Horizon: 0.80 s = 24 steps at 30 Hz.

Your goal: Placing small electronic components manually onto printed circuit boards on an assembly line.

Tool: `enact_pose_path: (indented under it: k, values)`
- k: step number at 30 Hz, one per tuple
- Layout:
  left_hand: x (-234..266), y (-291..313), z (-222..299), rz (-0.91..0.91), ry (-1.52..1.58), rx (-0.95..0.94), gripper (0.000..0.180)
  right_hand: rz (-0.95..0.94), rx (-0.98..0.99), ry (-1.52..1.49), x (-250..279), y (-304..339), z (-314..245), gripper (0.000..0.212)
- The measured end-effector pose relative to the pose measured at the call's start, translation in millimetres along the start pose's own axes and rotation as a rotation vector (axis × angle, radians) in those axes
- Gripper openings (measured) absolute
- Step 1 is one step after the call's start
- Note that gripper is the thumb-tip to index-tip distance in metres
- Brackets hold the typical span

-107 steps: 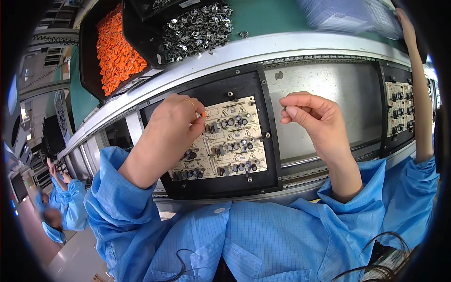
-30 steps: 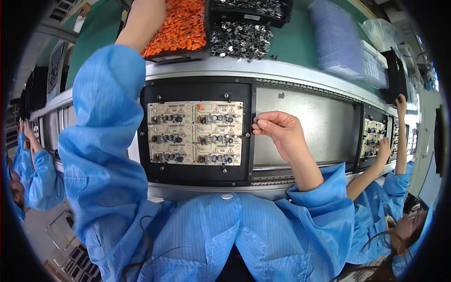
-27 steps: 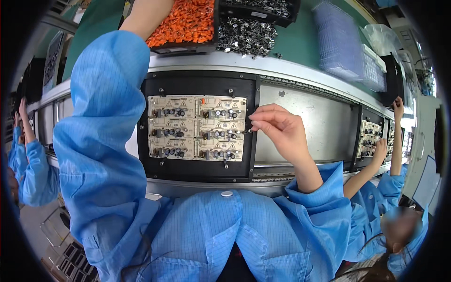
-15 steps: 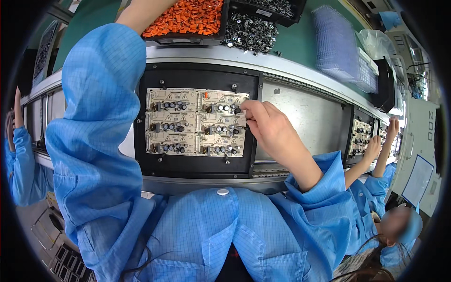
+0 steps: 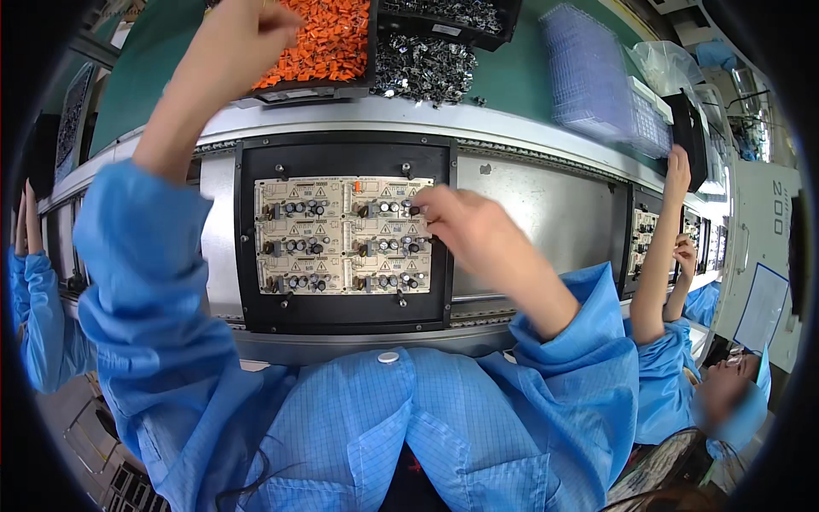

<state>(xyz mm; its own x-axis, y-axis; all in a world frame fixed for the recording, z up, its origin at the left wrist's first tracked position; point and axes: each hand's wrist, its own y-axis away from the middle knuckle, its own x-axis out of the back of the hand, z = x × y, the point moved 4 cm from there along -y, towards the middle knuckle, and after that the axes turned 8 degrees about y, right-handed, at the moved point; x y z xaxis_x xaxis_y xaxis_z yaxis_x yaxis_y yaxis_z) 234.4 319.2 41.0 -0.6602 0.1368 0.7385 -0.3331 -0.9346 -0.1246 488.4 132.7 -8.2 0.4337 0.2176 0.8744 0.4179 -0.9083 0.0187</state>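
The right hand (image 5: 467, 229) partly hides the circuit-board panel (image 5: 334, 230).

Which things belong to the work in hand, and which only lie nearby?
Apparently in use:
orange parts, near the left hand;
circuit boards, at the right hand;
black frame around them.

Apparently only nearby:
metal parts;
clear plastic trays;
clear plastic bag.

The left hand (image 5: 239, 44) is at the orange parts (image 5: 331, 43); the right hand (image 5: 469, 226) seemingly touches the circuit board (image 5: 333, 230).

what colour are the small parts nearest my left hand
The small parts are bright orange, best seen in the head view.
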Motion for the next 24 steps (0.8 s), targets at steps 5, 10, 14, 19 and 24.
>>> enact_pose_path:
  k: [5, 10, 14, 19, 24]
  values:
    - [-30, 86, 57, -0.202, 0.392, 0.129, 0.014, 0.486, -0.08, 0.285, 44, -24, 90, 0.03]
    - [-53, 149, 67, -0.25, 0.491, 0.328, 0.012, 0.41, -0.138, 0.024, 52, -52, 128, 0.029]
    - [-64, 177, 68, -0.242, 0.498, 0.434, 0.013, 0.327, -0.169, -0.04, 55, -61, 126, 0.03]
    - [-75, 177, 71, -0.223, 0.482, 0.379, 0.014, 0.278, -0.21, -0.04, 61, -58, 135, 0.029]
    - [-81, 174, 77, -0.22, 0.455, 0.353, 0.015, 0.296, -0.151, 0.051, 70, -58, 137, 0.024]
